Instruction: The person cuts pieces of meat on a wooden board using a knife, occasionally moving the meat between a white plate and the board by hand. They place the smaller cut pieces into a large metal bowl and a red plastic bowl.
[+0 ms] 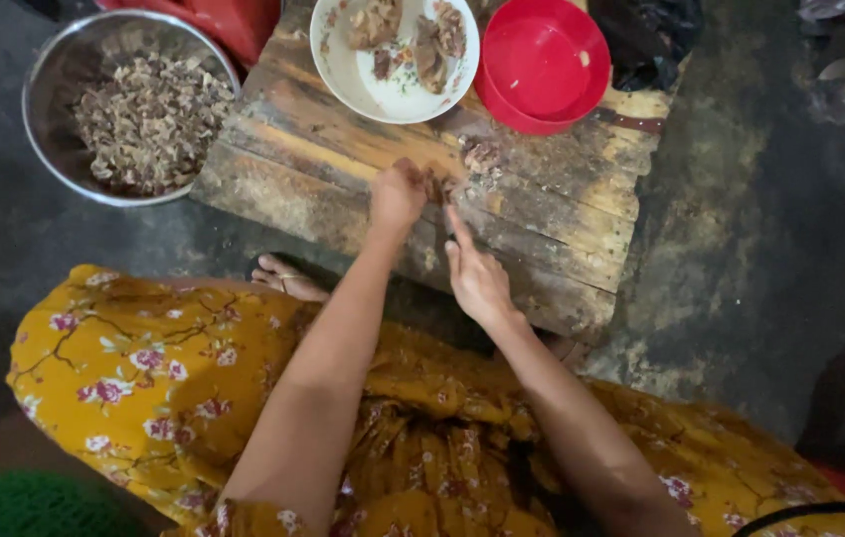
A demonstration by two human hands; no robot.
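brown meat piece (435, 185) lying on the dark wooden board (343, 149), just below the white bowl (338, 60) and the red bowl (542, 65). left hand (399, 194) curling tight on the near end of that piece, right hand (477, 278) reaching up with fingers mostly straight and one fingertip touching near it, too small to tell if holding a blade or anything at all. pressing the piece flat on the board, keeping fingertips tucked back, probably working slow so bits are not sliding off toward the metal bowl (45, 80) of chopped bits.
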